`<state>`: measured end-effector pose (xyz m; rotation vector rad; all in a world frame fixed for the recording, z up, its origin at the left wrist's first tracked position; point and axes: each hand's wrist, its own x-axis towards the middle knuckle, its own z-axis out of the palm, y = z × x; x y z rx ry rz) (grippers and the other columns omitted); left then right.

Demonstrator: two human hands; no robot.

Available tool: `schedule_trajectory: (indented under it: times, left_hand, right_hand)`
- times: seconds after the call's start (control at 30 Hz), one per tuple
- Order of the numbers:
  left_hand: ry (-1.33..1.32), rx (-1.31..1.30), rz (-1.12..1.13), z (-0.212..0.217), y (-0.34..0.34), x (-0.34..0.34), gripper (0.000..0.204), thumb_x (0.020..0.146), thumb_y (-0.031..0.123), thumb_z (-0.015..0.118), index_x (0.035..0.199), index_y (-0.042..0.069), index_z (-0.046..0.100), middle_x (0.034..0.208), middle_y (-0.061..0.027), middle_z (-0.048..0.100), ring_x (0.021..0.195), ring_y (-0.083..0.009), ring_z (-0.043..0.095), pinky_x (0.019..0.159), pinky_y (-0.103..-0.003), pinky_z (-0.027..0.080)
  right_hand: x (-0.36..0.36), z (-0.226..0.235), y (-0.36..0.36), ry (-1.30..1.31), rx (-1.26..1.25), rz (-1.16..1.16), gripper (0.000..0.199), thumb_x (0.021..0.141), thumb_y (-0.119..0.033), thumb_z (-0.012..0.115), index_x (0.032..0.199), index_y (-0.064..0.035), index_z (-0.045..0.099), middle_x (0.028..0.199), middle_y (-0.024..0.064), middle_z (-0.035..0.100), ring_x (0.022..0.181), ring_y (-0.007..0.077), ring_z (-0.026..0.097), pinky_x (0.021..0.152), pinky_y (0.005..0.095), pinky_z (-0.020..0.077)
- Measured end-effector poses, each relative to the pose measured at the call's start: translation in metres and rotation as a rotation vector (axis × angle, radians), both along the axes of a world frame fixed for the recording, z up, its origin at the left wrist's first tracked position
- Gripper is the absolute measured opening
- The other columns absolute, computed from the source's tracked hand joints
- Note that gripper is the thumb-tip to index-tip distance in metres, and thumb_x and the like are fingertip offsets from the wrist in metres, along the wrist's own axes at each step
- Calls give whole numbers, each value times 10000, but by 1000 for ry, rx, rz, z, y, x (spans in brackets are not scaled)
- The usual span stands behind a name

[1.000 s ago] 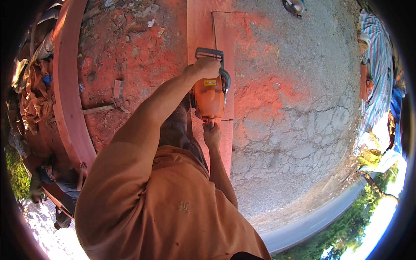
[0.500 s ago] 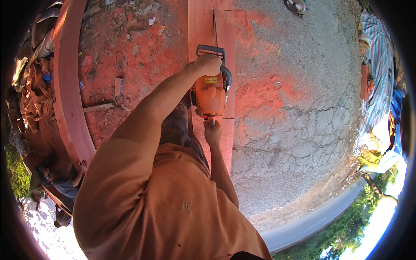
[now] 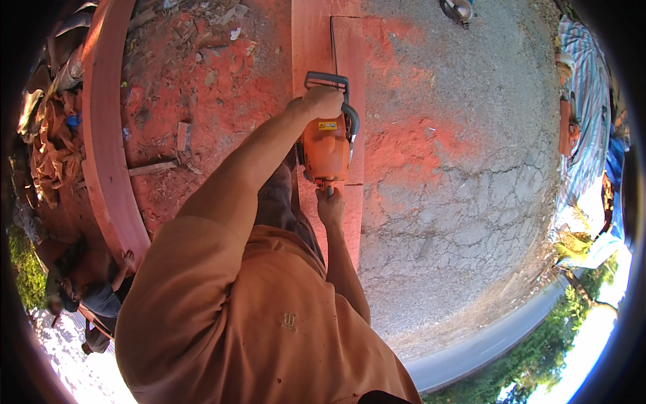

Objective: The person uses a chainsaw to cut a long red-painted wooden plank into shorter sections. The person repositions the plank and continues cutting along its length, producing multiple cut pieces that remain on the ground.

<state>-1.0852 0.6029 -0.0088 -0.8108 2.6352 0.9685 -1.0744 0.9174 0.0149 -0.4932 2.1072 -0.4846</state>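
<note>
An orange chainsaw point(image 3: 327, 151) is held over a long reddish plank point(image 3: 346, 47) in front of me. My left hand point(image 3: 323, 102) is closed around its dark front handle, just behind the black hand guard point(image 3: 328, 79). At the back end of the saw, my right hand point(image 3: 330, 207) grips the rear handle, with its fingers wrapped round it. A dark narrow line runs along the plank ahead of the saw; whether it is the bar seen edge-on or a slit, I cannot tell. The saw's underside is hidden.
Another long plank point(image 3: 111, 155) lies at the left, where a co-worker's hand point(image 3: 128, 259) touches its near end. Red sawdust and wood scraps point(image 3: 183, 137) cover the ground. A round metal object point(image 3: 457, 10) lies at the far right. Striped sheeting point(image 3: 584, 87) lines the right edge.
My hands and the chainsaw stay almost in place. At the left, the co-worker has shifted slightly, and the near end of that plank shows a little more.
</note>
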Motion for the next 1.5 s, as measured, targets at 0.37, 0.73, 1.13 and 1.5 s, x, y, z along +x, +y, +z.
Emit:
schedule_trajectory:
  times: [0.37,0.73,1.13,1.5]
  left_hand:
    - [6,-4,-2,2,1,0,185,743,169,651,753,2,728,757,-220,689,725,-371,696,660,-472,548]
    - [49,-58,-30,-7,2,1,151,725,150,637,722,33,733,785,-214,711,742,-349,716,650,-462,553]
    - [-2,-33,-58,-5,2,1,180,760,169,638,760,19,738,796,-229,711,748,-360,718,636,-483,554]
    - [-48,-28,21,-7,9,2,169,746,146,621,771,29,740,813,-217,715,772,-361,718,684,-475,569]
  right_hand:
    - [3,-10,5,74,6,-5,398,845,-336,727,939,32,608,810,287,657,842,487,656,698,517,486]
    - [-1,-5,4,2,29,9,460,866,-386,684,1019,41,605,906,353,643,916,541,615,731,581,475]
    - [1,-9,5,22,-29,-13,411,841,-341,733,906,43,603,768,253,646,791,457,657,685,510,474]
    - [4,-19,10,50,-52,-11,403,849,-332,733,935,38,598,781,273,639,800,479,645,681,514,473]
